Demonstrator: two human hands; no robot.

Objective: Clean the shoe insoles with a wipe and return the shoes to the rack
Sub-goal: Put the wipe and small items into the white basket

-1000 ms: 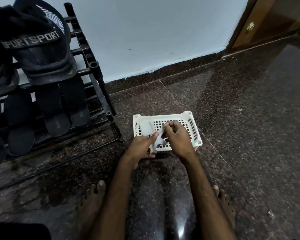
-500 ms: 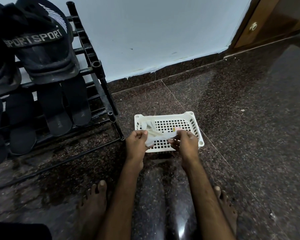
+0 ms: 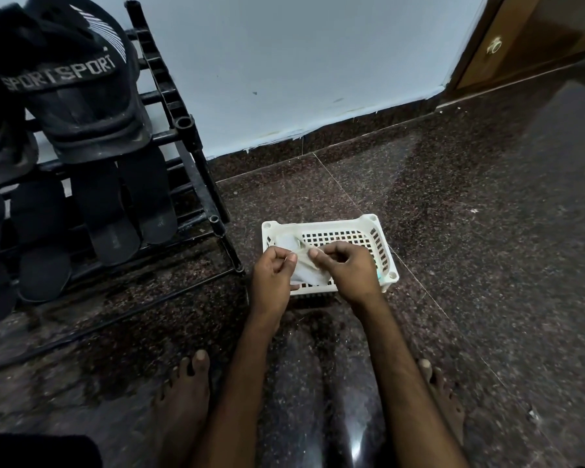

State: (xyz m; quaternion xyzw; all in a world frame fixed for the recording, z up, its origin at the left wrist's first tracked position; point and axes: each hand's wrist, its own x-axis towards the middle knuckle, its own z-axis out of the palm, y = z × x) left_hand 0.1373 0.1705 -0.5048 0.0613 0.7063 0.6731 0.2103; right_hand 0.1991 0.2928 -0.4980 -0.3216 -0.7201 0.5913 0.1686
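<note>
A pale crumpled wipe (image 3: 307, 269) hangs between my two hands just above a white perforated plastic basket (image 3: 382, 251) on the floor. My left hand (image 3: 273, 275) pinches its left edge and my right hand (image 3: 347, 268) pinches its right part. A black shoe rack (image 3: 183, 130) stands at the left. On its top shelf sits a black sports shoe (image 3: 78, 92) with "SPORT" lettering on it. Dark insoles (image 3: 105, 214) lean upright on the lower shelf.
The floor is dark speckled granite with a pale blue wall behind and a brown wooden door (image 3: 527, 38) at the far right. My bare feet (image 3: 183, 393) rest on the floor near the frame's lower edge. A black object (image 3: 38, 450) lies at the bottom left corner.
My hands spread apart and stretched the wipe over the basket, then came closer together again with the wipe bunched between them.
</note>
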